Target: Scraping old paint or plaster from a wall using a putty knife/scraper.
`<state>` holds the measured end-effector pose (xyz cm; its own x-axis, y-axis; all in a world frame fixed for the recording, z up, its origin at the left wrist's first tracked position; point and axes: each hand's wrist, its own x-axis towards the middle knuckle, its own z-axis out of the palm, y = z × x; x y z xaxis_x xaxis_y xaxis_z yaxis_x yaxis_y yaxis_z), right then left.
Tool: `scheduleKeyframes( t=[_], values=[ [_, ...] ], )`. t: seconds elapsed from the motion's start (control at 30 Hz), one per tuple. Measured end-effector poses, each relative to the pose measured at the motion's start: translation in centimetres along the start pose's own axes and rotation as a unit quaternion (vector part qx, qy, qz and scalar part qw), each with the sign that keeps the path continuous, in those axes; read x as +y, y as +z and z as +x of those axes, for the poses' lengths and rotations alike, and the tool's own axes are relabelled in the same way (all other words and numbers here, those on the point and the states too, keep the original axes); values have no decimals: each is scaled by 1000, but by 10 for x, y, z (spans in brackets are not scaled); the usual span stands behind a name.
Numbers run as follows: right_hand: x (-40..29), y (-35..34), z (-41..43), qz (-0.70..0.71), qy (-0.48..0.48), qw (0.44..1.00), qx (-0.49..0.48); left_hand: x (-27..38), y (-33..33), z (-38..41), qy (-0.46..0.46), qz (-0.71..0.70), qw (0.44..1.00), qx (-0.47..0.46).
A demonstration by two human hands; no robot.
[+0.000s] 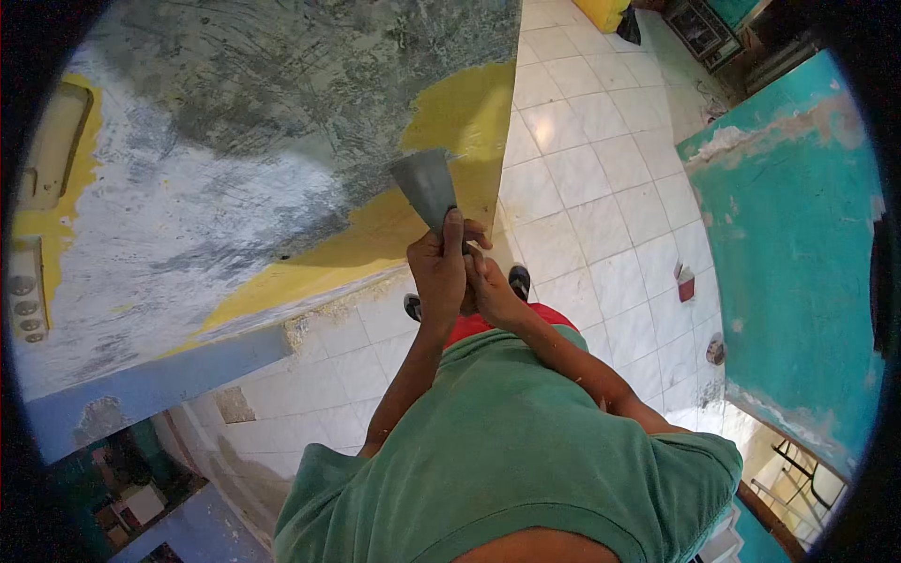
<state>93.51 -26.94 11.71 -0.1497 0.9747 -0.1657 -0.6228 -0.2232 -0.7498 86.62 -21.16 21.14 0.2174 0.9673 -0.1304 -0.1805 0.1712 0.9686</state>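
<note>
My left hand [438, 271] is closed around the lower part of a wide putty knife [426, 184], its thumb on the base of the grey metal blade. The blade points up and slightly left, in front of a wall [281, 155] with grey and white filler over yellow paint. Just right of it, my right hand [489, 288] has bent fingers touching the left hand near the knife's handle. The handle is mostly hidden by the hands, so whether the right one also grips it cannot be told.
White floor tiles [584, 176] lie below and to the right. A teal wall [788, 253] with patched plaster stands at right, near a small red container [685, 283] on the floor. Wall sockets [27, 307] are at far left, above a blue ledge [162, 373].
</note>
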Motion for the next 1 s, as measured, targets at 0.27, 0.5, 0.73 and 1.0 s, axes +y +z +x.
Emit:
scheduleKeyframes(
  t=[0.27,0.5,0.73,1.0],
  values=[
    [-14,23,0,-80,-27,996,21,11,-4,-4,-19,55,998,28],
    [-10,21,4,-83,-29,996,20,17,-2,0,-24,18,999,40],
    [-28,30,0,-125,-55,989,54,12,1,4,-23,85,995,40],
    [-11,-5,-4,-92,108,989,35,-26,-11,-8,-4,46,999,5]
  ],
)
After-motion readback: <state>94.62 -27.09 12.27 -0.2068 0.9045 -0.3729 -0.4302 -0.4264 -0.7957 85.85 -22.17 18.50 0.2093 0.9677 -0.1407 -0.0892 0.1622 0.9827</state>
